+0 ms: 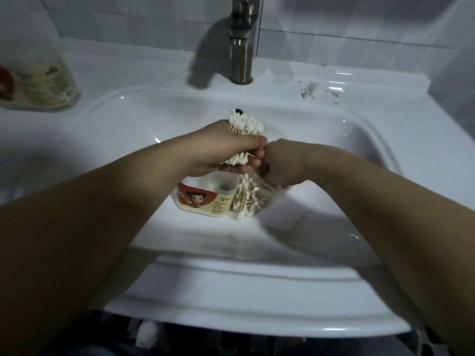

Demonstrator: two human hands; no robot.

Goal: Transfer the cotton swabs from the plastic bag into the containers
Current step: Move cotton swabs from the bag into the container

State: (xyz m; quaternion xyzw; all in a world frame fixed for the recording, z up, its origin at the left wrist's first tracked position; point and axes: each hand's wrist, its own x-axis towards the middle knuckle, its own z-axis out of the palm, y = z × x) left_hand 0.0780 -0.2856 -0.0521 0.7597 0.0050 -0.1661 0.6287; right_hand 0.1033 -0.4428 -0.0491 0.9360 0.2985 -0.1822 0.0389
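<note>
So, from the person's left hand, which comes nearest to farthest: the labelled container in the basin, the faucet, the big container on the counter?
From the left hand, gripping cotton swabs:
1. Labelled container: in the basin, just below the hand.
2. Faucet: behind the basin, straight ahead.
3. Big container: on the counter, far left.

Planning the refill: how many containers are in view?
2: one container stands in the sink; a second container on the counter, far left. More may be hidden.
</note>
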